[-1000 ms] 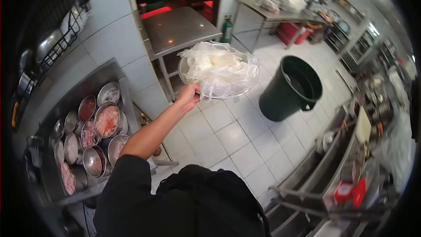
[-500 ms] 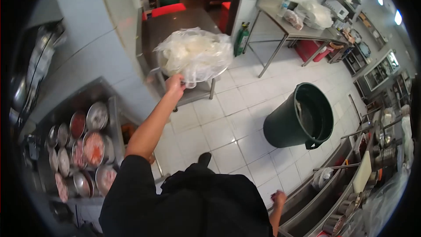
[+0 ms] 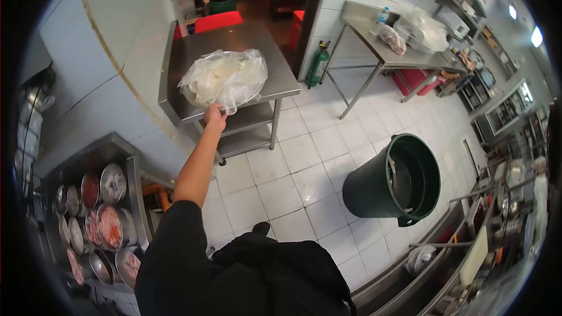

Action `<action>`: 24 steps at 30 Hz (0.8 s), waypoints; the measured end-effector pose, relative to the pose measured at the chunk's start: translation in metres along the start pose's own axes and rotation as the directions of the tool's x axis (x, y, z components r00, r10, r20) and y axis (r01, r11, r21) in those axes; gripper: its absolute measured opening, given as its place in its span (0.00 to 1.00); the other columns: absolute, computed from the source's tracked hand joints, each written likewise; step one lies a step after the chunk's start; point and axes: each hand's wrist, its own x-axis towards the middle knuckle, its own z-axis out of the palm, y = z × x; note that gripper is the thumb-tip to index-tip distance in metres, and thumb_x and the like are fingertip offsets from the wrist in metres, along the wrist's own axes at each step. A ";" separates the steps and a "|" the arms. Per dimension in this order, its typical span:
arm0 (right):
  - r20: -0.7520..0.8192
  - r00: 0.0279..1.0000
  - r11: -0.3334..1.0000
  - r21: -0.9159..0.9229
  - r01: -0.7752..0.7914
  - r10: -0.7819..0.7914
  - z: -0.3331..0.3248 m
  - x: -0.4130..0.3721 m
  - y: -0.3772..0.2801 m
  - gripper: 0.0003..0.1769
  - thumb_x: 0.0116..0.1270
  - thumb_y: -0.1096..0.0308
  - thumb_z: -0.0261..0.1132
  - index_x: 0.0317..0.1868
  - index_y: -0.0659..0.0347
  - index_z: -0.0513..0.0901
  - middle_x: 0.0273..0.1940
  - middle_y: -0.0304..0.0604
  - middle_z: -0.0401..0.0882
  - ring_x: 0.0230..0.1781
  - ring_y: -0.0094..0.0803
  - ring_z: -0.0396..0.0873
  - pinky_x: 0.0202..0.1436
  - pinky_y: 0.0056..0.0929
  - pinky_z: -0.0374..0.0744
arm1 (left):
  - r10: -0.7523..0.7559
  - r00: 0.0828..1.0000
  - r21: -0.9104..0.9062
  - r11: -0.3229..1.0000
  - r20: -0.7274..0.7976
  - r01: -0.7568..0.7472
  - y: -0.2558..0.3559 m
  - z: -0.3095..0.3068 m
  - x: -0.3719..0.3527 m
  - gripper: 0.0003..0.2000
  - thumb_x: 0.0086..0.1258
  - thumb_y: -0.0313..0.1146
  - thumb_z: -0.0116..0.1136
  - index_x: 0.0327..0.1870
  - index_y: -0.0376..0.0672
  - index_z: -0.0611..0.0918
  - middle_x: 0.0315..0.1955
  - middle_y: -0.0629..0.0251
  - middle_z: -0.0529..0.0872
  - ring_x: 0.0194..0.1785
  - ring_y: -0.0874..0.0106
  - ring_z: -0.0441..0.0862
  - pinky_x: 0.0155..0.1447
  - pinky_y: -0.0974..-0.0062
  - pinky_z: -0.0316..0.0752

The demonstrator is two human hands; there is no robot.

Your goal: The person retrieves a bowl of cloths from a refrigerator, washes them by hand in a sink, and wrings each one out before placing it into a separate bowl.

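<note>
My left hand (image 3: 215, 116), arm stretched out, has its fingers closed at the near edge of a wide round basin (image 3: 225, 82). Clear plastic wraps it, and pale contents show through. It lies over the near left part of a steel table (image 3: 266, 44) with shelves beneath. My right hand is out of view.
A large dark green bin (image 3: 374, 184) stands on the white tiled floor to the right. At the left, a steel counter (image 3: 137, 184) carries several metal bowls of food. Green gas cylinders (image 3: 318, 64) stand by the doorway, beside another steel table (image 3: 374, 44) with plastic bags.
The basin has moved forward and left with my left hand, farther over the steel table. My right hand has left the view at the lower right.
</note>
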 end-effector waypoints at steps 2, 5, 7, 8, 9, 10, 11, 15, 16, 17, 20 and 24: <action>0.033 0.996 0.996 -0.031 0.083 -0.082 -0.003 0.016 -0.039 0.09 0.60 0.67 0.58 0.33 0.63 0.81 0.20 0.47 0.78 0.18 0.37 0.77 0.24 0.34 0.77 | 0.011 0.988 -0.011 1.000 0.156 -0.009 -0.004 -0.003 -0.010 0.19 0.63 0.31 0.58 0.54 0.34 0.73 0.48 0.53 0.77 0.52 0.54 0.78 0.45 0.56 0.82; 0.136 0.972 0.972 -0.112 0.207 -0.192 -0.002 0.035 -0.093 0.09 0.59 0.67 0.58 0.33 0.63 0.81 0.21 0.47 0.78 0.19 0.37 0.77 0.25 0.34 0.77 | -0.059 0.955 0.251 0.968 0.292 -0.017 -0.021 -0.024 -0.074 0.25 0.65 0.43 0.62 0.56 0.36 0.71 0.46 0.55 0.77 0.51 0.56 0.78 0.43 0.56 0.83; 0.218 0.944 0.944 -0.165 0.285 -0.247 0.003 0.044 -0.119 0.08 0.58 0.67 0.59 0.33 0.62 0.81 0.21 0.47 0.79 0.20 0.38 0.78 0.26 0.35 0.77 | -0.111 0.964 0.388 0.922 0.241 0.010 -0.017 -0.024 -0.158 0.19 0.66 0.45 0.60 0.50 0.42 0.74 0.44 0.60 0.78 0.41 0.61 0.80 0.39 0.58 0.82; 0.258 0.928 0.929 -0.185 0.321 -0.269 0.008 0.048 -0.131 0.08 0.57 0.67 0.59 0.33 0.62 0.81 0.21 0.47 0.79 0.20 0.38 0.78 0.27 0.35 0.77 | -0.134 0.949 0.403 0.915 0.286 0.008 -0.028 -0.037 -0.180 0.16 0.67 0.42 0.58 0.47 0.42 0.74 0.40 0.62 0.79 0.40 0.64 0.82 0.37 0.62 0.81; 0.303 0.909 0.910 -0.210 0.358 -0.287 0.012 0.053 -0.142 0.08 0.57 0.67 0.60 0.33 0.62 0.82 0.21 0.47 0.79 0.21 0.38 0.78 0.27 0.35 0.77 | -0.145 0.913 0.432 0.901 0.380 -0.036 -0.035 -0.052 -0.209 0.12 0.65 0.36 0.58 0.45 0.41 0.77 0.36 0.63 0.81 0.36 0.68 0.83 0.35 0.66 0.80; 0.359 0.883 0.884 -0.240 0.401 -0.303 0.019 0.059 -0.152 0.08 0.56 0.67 0.60 0.33 0.62 0.82 0.22 0.46 0.79 0.21 0.38 0.78 0.28 0.35 0.78 | -0.167 0.902 0.467 0.883 0.398 -0.042 -0.024 -0.062 -0.260 0.09 0.66 0.35 0.58 0.41 0.41 0.80 0.36 0.62 0.84 0.39 0.69 0.84 0.41 0.67 0.82; 0.418 0.855 0.855 -0.274 0.440 -0.306 0.028 0.066 -0.162 0.08 0.56 0.67 0.60 0.33 0.62 0.82 0.22 0.46 0.79 0.21 0.38 0.78 0.28 0.35 0.78 | -0.133 0.870 0.507 0.849 0.475 -0.147 -0.027 -0.081 -0.289 0.08 0.67 0.35 0.58 0.39 0.41 0.81 0.37 0.63 0.85 0.37 0.71 0.84 0.39 0.68 0.81; 0.646 0.730 0.709 -0.406 0.576 -0.223 0.094 0.075 -0.178 0.09 0.54 0.67 0.61 0.33 0.62 0.82 0.22 0.46 0.80 0.23 0.39 0.79 0.31 0.35 0.78 | -0.073 0.891 0.547 0.811 0.449 -0.209 0.019 -0.159 -0.415 0.10 0.68 0.37 0.58 0.41 0.39 0.81 0.37 0.66 0.84 0.39 0.74 0.82 0.41 0.74 0.79; 0.676 0.709 0.677 -0.428 0.599 -0.199 0.108 0.068 -0.174 0.09 0.54 0.67 0.62 0.33 0.62 0.83 0.22 0.46 0.80 0.23 0.39 0.79 0.31 0.35 0.78 | -0.053 0.908 0.558 0.803 0.415 -0.208 0.036 -0.181 -0.444 0.11 0.68 0.37 0.58 0.42 0.39 0.81 0.38 0.66 0.84 0.40 0.75 0.82 0.43 0.74 0.78; 0.706 0.685 0.637 -0.447 0.628 -0.180 0.121 0.060 -0.169 0.09 0.53 0.67 0.62 0.32 0.61 0.83 0.23 0.46 0.80 0.23 0.39 0.79 0.32 0.35 0.78 | -0.050 0.916 0.572 0.794 0.397 -0.205 0.054 -0.202 -0.477 0.11 0.68 0.38 0.58 0.43 0.39 0.80 0.38 0.66 0.84 0.41 0.75 0.81 0.44 0.75 0.77; 0.798 0.593 0.538 -0.455 0.710 -0.107 0.165 0.021 -0.141 0.09 0.52 0.67 0.63 0.32 0.61 0.83 0.23 0.45 0.80 0.24 0.39 0.79 0.33 0.35 0.79 | -0.019 0.942 0.586 0.787 0.335 -0.192 0.101 -0.265 -0.560 0.13 0.69 0.39 0.59 0.46 0.40 0.80 0.39 0.66 0.83 0.43 0.76 0.81 0.46 0.76 0.76; 0.901 0.431 0.394 -0.410 0.822 0.038 0.222 -0.051 -0.069 0.09 0.50 0.67 0.64 0.32 0.61 0.84 0.24 0.45 0.81 0.25 0.40 0.80 0.35 0.36 0.79 | 0.099 0.981 0.561 0.809 0.168 -0.178 0.147 -0.368 -0.648 0.14 0.70 0.41 0.59 0.47 0.39 0.80 0.41 0.66 0.83 0.44 0.76 0.80 0.48 0.76 0.76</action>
